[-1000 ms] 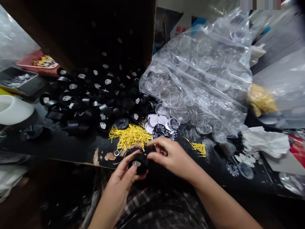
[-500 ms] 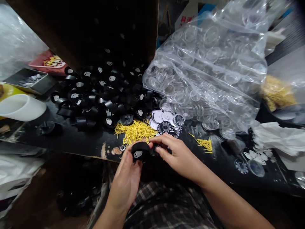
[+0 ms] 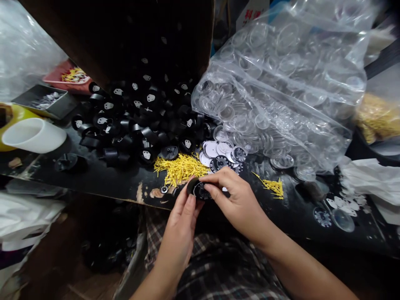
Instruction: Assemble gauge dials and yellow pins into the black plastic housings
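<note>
My left hand (image 3: 183, 221) is closed around a round black plastic housing (image 3: 191, 186), tilted toward the right. Between the thumb and fingers of my right hand (image 3: 229, 193) is a black printed dial disc (image 3: 201, 191) with white markings, held at the open face of the housing. Whether the disc is fully inside cannot be made out. Just beyond my hands lie a heap of yellow pointers (image 3: 183, 168) and a pile of dial discs (image 3: 219, 163), some with their white backs up.
Many black housings (image 3: 125, 125) are heaped behind. A plastic bag (image 3: 281, 91) of clear round covers spills at right. Left stand a white cup (image 3: 34, 135), a grey tray (image 3: 46, 102) and a red tray (image 3: 67, 79). A few yellow pointers (image 3: 272, 186) lie right of my hand.
My left hand has turned the housing so its face points right. My right hand has brought the dial disc against it. The view has shifted slightly.
</note>
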{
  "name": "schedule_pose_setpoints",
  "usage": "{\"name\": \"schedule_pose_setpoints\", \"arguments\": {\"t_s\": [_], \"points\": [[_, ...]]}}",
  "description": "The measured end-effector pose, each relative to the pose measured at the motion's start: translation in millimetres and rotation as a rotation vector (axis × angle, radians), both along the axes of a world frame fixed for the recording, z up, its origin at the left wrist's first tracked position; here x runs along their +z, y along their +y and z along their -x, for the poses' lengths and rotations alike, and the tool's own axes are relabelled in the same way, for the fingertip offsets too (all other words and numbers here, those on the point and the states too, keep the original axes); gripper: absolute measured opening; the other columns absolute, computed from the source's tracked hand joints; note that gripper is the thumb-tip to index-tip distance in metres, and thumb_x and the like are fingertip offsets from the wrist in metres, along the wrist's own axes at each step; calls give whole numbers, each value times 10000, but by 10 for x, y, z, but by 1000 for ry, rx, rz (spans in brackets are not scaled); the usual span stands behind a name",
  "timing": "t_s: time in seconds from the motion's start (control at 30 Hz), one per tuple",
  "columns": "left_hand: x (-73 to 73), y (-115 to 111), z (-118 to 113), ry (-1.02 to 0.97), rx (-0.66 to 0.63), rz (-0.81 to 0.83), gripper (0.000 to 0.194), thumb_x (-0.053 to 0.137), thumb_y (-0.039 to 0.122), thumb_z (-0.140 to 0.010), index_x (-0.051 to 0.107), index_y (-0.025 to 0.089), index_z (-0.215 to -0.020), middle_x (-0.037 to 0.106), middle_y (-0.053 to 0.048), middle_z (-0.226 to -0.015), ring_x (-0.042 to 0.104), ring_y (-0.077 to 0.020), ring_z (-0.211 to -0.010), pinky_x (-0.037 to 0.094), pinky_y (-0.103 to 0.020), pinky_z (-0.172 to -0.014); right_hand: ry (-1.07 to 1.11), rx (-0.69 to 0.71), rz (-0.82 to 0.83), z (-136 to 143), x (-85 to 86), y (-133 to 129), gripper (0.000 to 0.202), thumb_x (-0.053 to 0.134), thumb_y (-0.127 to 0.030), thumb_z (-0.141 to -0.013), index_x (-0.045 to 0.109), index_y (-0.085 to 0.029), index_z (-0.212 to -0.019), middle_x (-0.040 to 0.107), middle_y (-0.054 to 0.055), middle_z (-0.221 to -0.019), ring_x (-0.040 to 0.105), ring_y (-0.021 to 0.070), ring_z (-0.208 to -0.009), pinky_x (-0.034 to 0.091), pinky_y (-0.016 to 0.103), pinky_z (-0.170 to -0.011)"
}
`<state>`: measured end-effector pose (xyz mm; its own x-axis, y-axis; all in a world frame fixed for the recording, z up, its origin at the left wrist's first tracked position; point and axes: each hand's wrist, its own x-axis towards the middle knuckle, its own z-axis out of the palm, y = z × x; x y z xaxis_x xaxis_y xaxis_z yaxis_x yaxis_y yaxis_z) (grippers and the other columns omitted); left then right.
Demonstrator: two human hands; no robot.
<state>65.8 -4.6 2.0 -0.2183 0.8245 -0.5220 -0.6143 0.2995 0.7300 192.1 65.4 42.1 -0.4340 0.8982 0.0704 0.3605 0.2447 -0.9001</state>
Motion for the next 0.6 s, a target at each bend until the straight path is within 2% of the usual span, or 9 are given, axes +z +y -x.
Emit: {"name": "schedule_pose_setpoints", "arguments": {"t_s": [0.1,0.17,0.3,0.47,0.6], "points": [[-73,-51,9,119,-85,-35,350,614,388,-868,614,354,-1216,524,33,-1383,406,-215,-1320,314,-335,-1113,-82,-38,49,16,0,-1,81,557,-152,-868,574,-196,-934,587,9,-861,547,131,-794,438,258,-727],[-102,-61,36,180,-130,-56,348,606,376,-875,610,354,-1222,526,32,-1381,406,-221,-1320,320,-338,-1110,-111,-39,90,10,-6,8,55,564,-157,-859,552,-193,-899,586,2,-839,542,127,-772,429,254,-705],[-90,-36,67,141,-177,-77,337,602,367,-877,621,336,-1212,539,11,-1367,454,-251,-1281,449,-349,-1015,-94,-35,168,-5,-19,35,35,567,-186,-853,545,-193,-879,579,-6,-797,535,120,-723,422,242,-651],[-66,-25,51,134,-175,-106,333,653,356,-839,647,333,-1171,587,8,-1312,490,-234,-1248,426,-332,-1030,-114,-57,170,-34,-44,30,76,590,-209,-836,526,-191,-872,567,-2,-810,527,121,-719,417,245,-640],[-63,-59,37,64,-192,-73,321,683,312,-815,656,297,-1134,642,-16,-1217,571,-223,-1148,475,-321,-966,-115,21,226,-83,-72,-35,148,585,-217,-837,527,-203,-973,556,8,-904,516,116,-728,425,244,-642]]}}
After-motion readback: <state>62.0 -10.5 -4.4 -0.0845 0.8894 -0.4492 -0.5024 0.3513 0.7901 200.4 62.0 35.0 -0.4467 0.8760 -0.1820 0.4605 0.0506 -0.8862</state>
